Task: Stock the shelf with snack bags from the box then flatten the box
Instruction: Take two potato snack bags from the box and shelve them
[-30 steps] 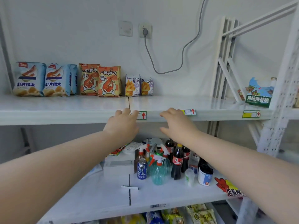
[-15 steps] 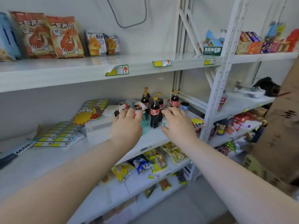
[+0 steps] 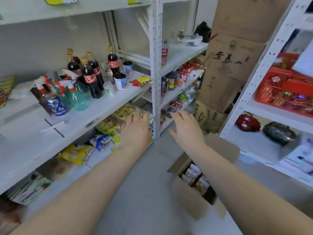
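White shelf [image 3: 25,141] alongside, held left hand [image 3: 137,131] and right hand [image 3: 188,131] out empty, fingers loose, near open box [image 3: 188,197] of snack bags [image 3: 194,177].

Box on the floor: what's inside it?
The open box holds snack bags packed upright in rows. The right forearm covers part of the opening, and anything beneath the top bags is hidden.

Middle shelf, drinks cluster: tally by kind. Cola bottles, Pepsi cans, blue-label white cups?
cola bottles: 5
Pepsi can: 1
blue-label white cups: 2
Total: 8
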